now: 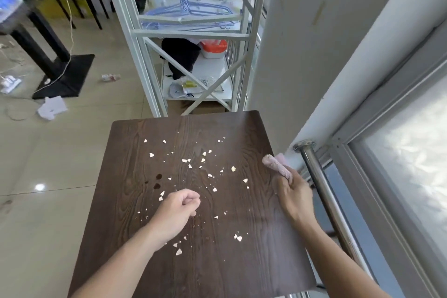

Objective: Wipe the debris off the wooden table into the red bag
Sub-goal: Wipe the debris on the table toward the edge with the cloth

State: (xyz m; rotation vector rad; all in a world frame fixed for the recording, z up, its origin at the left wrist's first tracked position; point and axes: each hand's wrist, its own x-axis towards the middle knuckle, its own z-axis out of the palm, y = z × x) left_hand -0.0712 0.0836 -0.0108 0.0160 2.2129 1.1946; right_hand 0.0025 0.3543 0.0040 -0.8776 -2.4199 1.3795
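Scattering across the middle of the wooden table (217, 261), the debris (186, 160) lies as pale crumbs from near the far edge down toward the near edge, thickest at the centre, with two dark spots (157, 180) toward the left edge. No wiping looks done yet, judging by how evenly the bits are spread. The right hand (294, 195) is closed round a bunched pink cloth (277, 166) at the right edge, the cloth poking out past the fingers toward the far side, probably gripped so as to start a sweep from that edge. The left hand (177, 210) hovers over the table's centre, curled into a loose fist with nothing visible in it; whether it pinches a crumb I cannot tell. No red bag is in view, so where the crumbs should be pushed is unclear. A steel rail (324, 191) runs close along the right edge, crowding that side, and a white shelf rack (193, 34) stands just beyond the far edge
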